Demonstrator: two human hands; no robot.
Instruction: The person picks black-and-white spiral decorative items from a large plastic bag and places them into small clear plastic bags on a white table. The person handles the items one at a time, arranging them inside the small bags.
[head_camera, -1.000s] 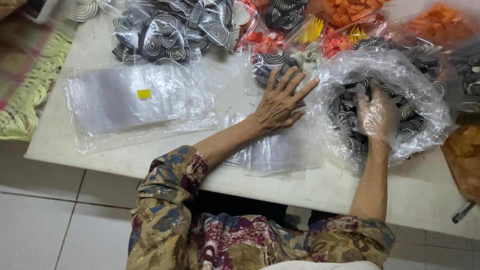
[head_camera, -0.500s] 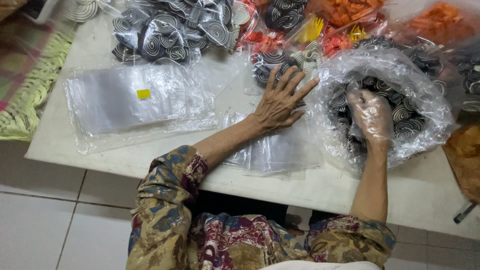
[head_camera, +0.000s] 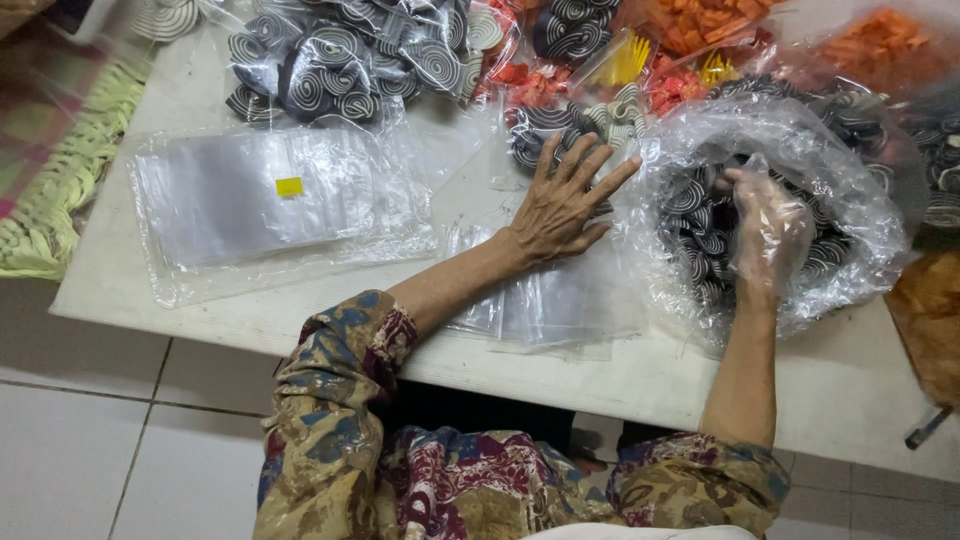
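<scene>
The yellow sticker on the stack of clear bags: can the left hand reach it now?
Probably yes. The left hand rests flat on the table; the yellow sticker lies on the clear bags to its left, with nothing between.

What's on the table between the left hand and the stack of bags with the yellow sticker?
In the head view, little: loose clear bags spread on the white table between the left hand and the stack of bags.

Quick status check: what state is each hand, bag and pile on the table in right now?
left hand: bare, flat on small clear bags, fingers spread.
right hand: plastic-covered, inside the big bag.
big clear bag: open, holds spiral snacks.
small clear bags: empty, flat.
packet of flat bags: lying flat, yellow sticker.
</scene>
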